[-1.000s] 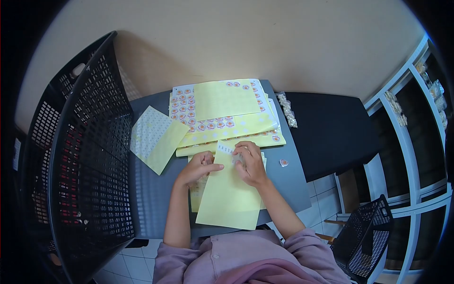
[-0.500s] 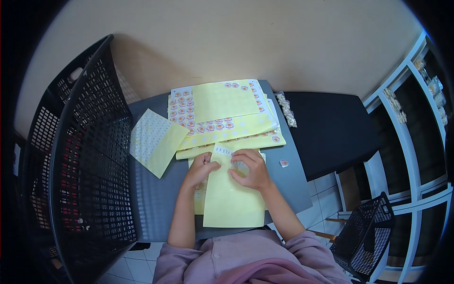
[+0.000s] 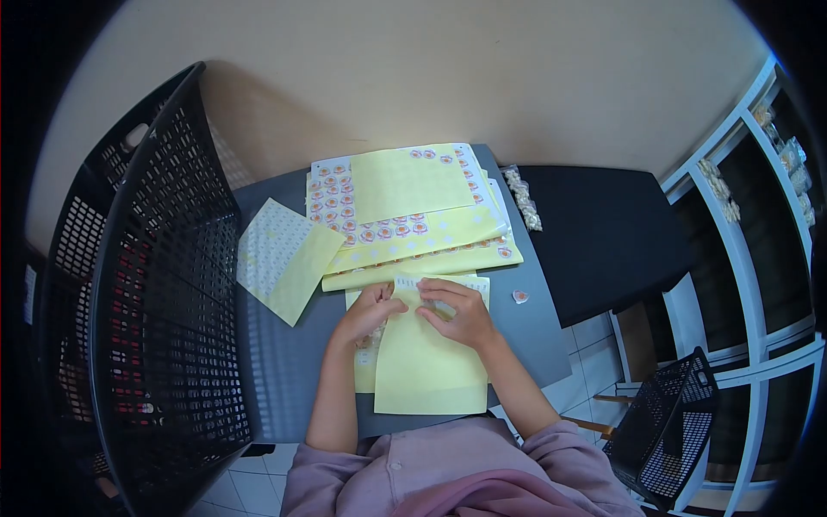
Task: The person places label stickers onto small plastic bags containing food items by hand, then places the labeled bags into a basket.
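A pale yellow label sheet point(image 3: 431, 370) lies in front of me, with a row of small white printed labels along its top edge. My left hand point(image 3: 370, 315) is closed on the sheet's upper left edge, the thumb lying over the paper. At the top row of labels, my right hand point(image 3: 461, 312) is closed with its fingertips on the paper; whether a single label is between them is too small to tell. Beneath is another yellow sheet point(image 3: 363, 379), mostly covered. A small loose sticker point(image 3: 519, 297) lies to the right of my right hand.
Beyond my hands is a stack of sticker sheets point(image 3: 413, 177). A partly used label sheet point(image 3: 293, 258) lies at left on the grey table point(image 3: 284, 379). A tall black basket point(image 3: 172, 284) stands left. Small bags point(image 3: 523, 198) lie on a black surface point(image 3: 603, 233) at right, near white shelving point(image 3: 754, 258).
The label sheet's top edge has bent and come slightly lower, under my right fingertips. Both hands have shifted only a little.
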{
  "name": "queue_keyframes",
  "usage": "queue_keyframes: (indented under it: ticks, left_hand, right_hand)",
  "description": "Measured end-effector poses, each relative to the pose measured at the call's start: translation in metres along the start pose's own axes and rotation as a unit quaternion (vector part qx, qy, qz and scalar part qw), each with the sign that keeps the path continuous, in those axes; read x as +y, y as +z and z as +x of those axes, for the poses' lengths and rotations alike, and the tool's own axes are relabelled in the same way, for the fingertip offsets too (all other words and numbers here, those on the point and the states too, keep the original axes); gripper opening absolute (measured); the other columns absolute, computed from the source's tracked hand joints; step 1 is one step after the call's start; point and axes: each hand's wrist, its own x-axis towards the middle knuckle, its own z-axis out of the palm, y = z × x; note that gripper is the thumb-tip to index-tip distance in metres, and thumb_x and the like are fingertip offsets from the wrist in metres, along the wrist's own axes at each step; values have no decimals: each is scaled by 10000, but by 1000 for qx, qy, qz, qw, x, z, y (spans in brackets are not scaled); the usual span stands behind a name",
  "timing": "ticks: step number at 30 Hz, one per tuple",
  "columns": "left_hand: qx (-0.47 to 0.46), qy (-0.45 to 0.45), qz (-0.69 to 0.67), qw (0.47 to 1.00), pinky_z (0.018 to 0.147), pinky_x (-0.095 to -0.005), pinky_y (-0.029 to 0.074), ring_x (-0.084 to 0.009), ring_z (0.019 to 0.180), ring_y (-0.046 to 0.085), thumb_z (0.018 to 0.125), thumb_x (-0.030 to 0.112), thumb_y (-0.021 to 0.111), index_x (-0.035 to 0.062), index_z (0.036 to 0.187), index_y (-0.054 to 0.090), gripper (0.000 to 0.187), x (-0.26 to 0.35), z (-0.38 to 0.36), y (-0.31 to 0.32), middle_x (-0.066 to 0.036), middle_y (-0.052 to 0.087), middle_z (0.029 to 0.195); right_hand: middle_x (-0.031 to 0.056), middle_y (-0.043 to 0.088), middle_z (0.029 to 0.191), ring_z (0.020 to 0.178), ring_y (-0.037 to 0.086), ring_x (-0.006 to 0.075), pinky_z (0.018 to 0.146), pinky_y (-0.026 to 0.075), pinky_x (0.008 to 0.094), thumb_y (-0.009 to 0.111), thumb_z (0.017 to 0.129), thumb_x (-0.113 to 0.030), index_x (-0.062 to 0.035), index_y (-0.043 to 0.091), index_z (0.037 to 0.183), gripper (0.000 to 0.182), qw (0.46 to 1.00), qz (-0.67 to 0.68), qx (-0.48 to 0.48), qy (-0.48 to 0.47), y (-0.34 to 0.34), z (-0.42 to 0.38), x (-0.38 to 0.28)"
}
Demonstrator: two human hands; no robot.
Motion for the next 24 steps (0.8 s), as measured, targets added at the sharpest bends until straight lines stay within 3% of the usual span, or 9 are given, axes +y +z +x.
queue_keyframes:
  ticks: [10, 16, 19, 21, 22, 24]
  left_hand:
    - [-10, 1, -43, 999, 583, -223, 351, -81, 645, 411, 674, 152, 597, 62, 706, 444, 180, -5, 3, -1, 14, 443, 694]
    - [-3, -5, -49, 999, 579, -229, 355, -83, 626, 405, 683, 165, 603, 75, 688, 430, 195, 7, -6, 0, 15, 438, 678]
    - [5, 13, 17, 1000, 563, -220, 358, -77, 615, 430, 723, 211, 613, 91, 669, 412, 241, 23, -19, -7, 18, 441, 634]
    - [98, 106, 33, 989, 543, -226, 391, -86, 611, 480, 820, 304, 559, 93, 663, 400, 308, 23, -24, -13, 8, 439, 587]
    - [98, 107, 34, 989, 543, -226, 391, -86, 611, 480, 820, 304, 559, 93, 663, 400, 308, 27, -28, -18, 8, 439, 587]
    - [115, 74, -116, 984, 532, -252, 432, -111, 632, 527, 881, 379, 467, 87, 672, 400, 366, 32, -39, -31, -15, 441, 559]
  right_hand:
    - [105, 634, 951, 875, 619, 215, 761, 508, 283, 674, 688, -32, -5, 651, 859, 175, 1000, 22, -1, 11, 1, 0, 2]
    - [98, 646, 908, 830, 628, 183, 733, 504, 263, 638, 727, -11, 9, 646, 829, 104, 994, 77, 23, 69, -1, 2, 4]
    - [98, 636, 920, 863, 612, 168, 757, 491, 260, 583, 772, 21, 26, 625, 872, 109, 980, 147, 60, 117, -1, 1, 17]
    - [83, 619, 892, 882, 598, 152, 768, 482, 260, 523, 819, 13, 34, 587, 925, 125, 944, 247, 80, 206, -2, 0, 21]
    - [83, 619, 892, 882, 598, 152, 768, 482, 260, 523, 819, 13, 34, 587, 925, 125, 944, 247, 81, 204, -3, 0, 22]
    - [79, 599, 916, 893, 593, 152, 785, 475, 262, 471, 850, -1, 32, 552, 985, 161, 945, 233, 72, 219, -3, 1, 22]
